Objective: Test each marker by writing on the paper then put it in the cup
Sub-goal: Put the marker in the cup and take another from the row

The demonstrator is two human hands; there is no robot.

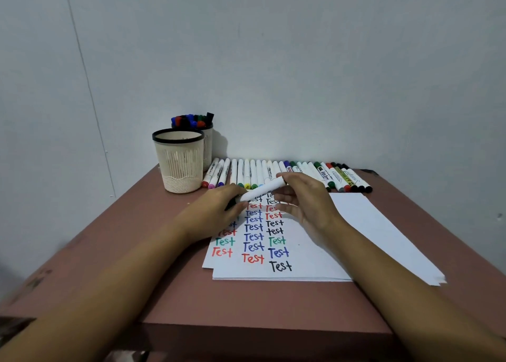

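Marker [262,190] over paper [356,224] — left hand [224,208] fingers [238,198] curled on near-left end, right hand [309,200] fingers [295,178] pinching far-right end; cup [179,164] far left on bench [109,252].

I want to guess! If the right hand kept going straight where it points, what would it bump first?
Probably the row of markers, before the front cup; depth is unclear.

A stack of paper [356,224] lies on the table [246,301]. Behind it, a row of markers [246,170] lies near the wall. Left of the row stands the front cup [179,161], and behind it the rear cup [208,145] with markers in it. Over the paper's far end, the left hand [219,205] and the right hand [306,200] hold one marker [264,189].
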